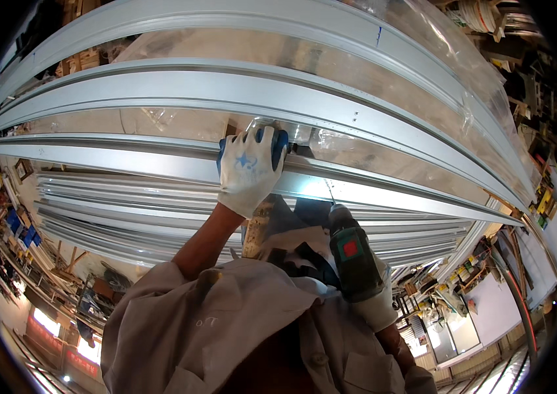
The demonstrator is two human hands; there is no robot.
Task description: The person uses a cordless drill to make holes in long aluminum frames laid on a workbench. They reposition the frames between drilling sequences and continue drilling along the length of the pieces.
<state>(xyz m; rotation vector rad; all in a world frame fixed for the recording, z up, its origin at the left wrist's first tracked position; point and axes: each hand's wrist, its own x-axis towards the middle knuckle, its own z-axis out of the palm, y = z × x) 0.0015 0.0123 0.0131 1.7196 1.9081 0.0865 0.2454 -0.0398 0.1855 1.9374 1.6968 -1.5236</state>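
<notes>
My left hand [250, 167], in a white glove with blue fingertips, is wrapped over the nearest raised aluminium profile [147, 155], its fingers curled round the far edge. In my right hand [378, 308], also gloved, is a dark green cordless drill [355, 256] with a red patch. Its thin bit [330, 190] points away from me at the face of the same profile, just right of my left hand. The drill's light makes a bright spot there. Whether the tip touches the metal I cannot tell. The drill body hides most of my right fingers.
Beyond lie two wider aluminium profiles [186, 88], with clear plastic film [449, 72] at the far right. Several stacked profiles [108, 203] run beneath, close to my body. Cluttered shelves and tools stand at both sides. A red hose [520, 299] hangs at the right.
</notes>
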